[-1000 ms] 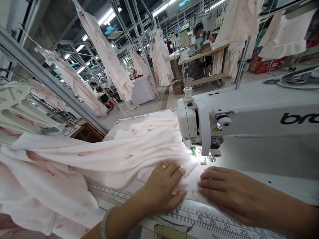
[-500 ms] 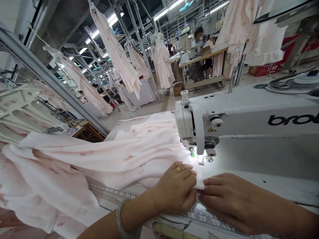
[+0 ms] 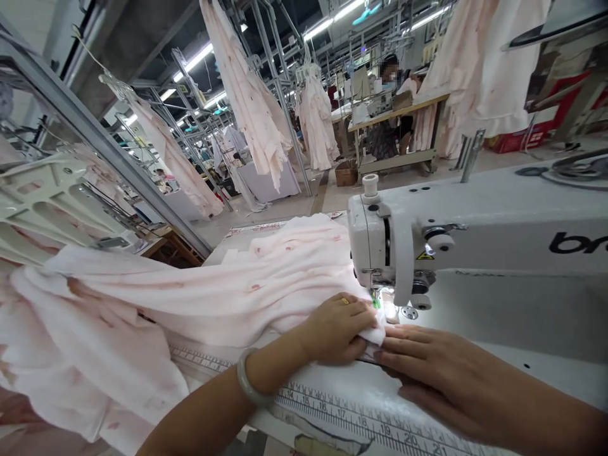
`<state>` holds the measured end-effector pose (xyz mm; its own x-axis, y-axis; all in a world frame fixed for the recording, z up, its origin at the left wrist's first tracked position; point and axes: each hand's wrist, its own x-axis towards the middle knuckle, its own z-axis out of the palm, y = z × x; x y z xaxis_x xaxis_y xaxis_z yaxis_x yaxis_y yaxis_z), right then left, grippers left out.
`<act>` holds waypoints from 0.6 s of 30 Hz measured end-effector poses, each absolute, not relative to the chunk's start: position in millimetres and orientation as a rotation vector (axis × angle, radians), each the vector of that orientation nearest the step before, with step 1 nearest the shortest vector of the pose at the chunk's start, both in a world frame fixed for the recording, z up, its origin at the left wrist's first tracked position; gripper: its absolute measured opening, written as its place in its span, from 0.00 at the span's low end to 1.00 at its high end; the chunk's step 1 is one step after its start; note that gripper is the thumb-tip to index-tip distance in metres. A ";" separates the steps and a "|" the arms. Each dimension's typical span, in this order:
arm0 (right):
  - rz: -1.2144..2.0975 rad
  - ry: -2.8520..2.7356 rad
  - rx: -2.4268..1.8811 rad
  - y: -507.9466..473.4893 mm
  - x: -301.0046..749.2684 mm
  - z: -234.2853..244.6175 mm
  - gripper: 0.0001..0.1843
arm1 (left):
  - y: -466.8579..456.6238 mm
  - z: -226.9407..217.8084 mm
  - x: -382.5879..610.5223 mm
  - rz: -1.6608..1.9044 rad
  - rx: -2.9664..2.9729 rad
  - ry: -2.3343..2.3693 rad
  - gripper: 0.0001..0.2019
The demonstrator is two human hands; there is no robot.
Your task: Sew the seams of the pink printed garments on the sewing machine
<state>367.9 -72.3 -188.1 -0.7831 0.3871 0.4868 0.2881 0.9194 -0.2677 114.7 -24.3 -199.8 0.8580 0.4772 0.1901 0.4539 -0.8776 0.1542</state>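
Note:
A pale pink fleecy garment (image 3: 228, 297) with small reddish prints lies across the sewing table, its right edge under the presser foot of a white sewing machine (image 3: 375, 237). Curled over that edge, just in front of the lit needle area, my left hand (image 3: 337, 329) is closed on the cloth; it wears a ring, and a pale bangle circles the wrist. My right hand (image 3: 437, 367) rests flat on the machine bed with fingers stretched out, fingertips touching the garment's corner. The needle tip is hard to make out beside a green part (image 3: 375, 299) at the foot.
A printed ruler scale (image 3: 361, 421) runs along the table's front edge. At left stand a cream plastic frame (image 3: 52, 202) and a slanting metal rail (image 3: 104, 139). Pink garments (image 3: 251, 95) hang beyond the table. A person (image 3: 389, 79) sits at another machine farther back.
The garment's edge has moved away from me toward the needle, and both hands have gone forward with it. Less cloth shows in front of the foot. The view has shifted slightly left.

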 end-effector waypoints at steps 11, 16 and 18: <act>0.318 -2.617 -0.532 -60.0 380.9 -183.2 0.13 | -42.5 -182.8 113.6 0.373 3.003 0.783 0.08; 0.388 -2.631 -0.544 -61.8 379.5 -189.7 0.13 | -50.8 -189.2 121.4 0.487 3.077 0.776 0.09; 0.410 -2.637 -0.547 -61.6 379.3 -189.6 0.14 | -52.7 -191.7 124.4 0.499 3.090 0.733 0.12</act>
<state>379.3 -61.6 -189.6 -0.8369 0.4329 0.3349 0.3106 0.8795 -0.3605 124.4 -52.7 -191.7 0.8481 0.4263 0.3147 0.4489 -0.8936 0.0005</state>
